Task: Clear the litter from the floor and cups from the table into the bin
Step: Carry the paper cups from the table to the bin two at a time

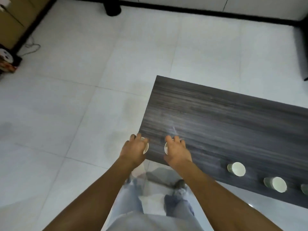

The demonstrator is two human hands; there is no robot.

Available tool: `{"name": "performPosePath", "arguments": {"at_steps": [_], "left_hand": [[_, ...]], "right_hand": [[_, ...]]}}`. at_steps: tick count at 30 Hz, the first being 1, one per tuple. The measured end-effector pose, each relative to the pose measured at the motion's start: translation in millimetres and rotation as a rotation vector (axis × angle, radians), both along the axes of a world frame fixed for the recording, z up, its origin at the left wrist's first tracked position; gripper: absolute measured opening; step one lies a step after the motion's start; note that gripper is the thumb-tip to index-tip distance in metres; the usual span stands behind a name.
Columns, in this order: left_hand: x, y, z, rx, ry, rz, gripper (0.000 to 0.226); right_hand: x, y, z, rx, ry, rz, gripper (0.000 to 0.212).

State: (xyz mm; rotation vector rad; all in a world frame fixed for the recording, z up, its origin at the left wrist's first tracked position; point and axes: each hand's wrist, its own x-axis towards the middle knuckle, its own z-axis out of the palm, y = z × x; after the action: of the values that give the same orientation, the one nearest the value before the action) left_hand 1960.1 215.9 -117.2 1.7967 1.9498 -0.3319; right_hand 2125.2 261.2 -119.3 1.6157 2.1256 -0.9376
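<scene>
- The floor (83, 97) of pale, glossy tiles fills most of the view, with a black skirting line along the far wall.
- The desk (225, 127), a dark grey top with wood grain, enters from the right, and its near left corner lies close to the person's hands.
- The person's 2 bare forearms reach forward from the bottom edge, above legs in light blue jeans (128, 197) and a dark shoe (179, 185) on the floor.
- A black round bin (113, 7) stands on the floor at the far wall, top centre, well apart from the desk; only its lower part is in view.
- At the left edge there is a brown cabinet (11, 22), with a thin cable (31, 47) lying on the tiles near it.
- The left hand (134, 151) has its fingers curled around a white paper cup (146, 147) at the desk's left corner; only a part of the rim shows past the fingers.
- The right hand (177, 151) grips a second white cup (166, 148) from above, just beside the first one, over the near edge of the desk.
- 2 green cups with white inside, the nearer green cup (236, 169) and the farther green cup (275, 184), lie tipped on their sides on the desk, to the right of the hands.
- A third green cup (304, 189) is cut by the right edge, so I cannot tell how it lies.
</scene>
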Motion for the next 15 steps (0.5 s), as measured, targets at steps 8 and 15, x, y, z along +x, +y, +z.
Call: {"name": "performPosePath", "arguments": {"at_steps": [8, 15], "left_hand": [[-193.1, -20.6, 26.1, 0.050, -0.045, 0.156, 0.055], [-324.4, -19.6, 37.0, -0.026, -0.029, 0.216, 0.051]], "right_hand": [[-188.6, -10.6, 14.6, 0.061, -0.002, 0.095, 0.054], [-315.9, -1.1, 19.5, 0.115, 0.069, 0.162, 0.047]]}}
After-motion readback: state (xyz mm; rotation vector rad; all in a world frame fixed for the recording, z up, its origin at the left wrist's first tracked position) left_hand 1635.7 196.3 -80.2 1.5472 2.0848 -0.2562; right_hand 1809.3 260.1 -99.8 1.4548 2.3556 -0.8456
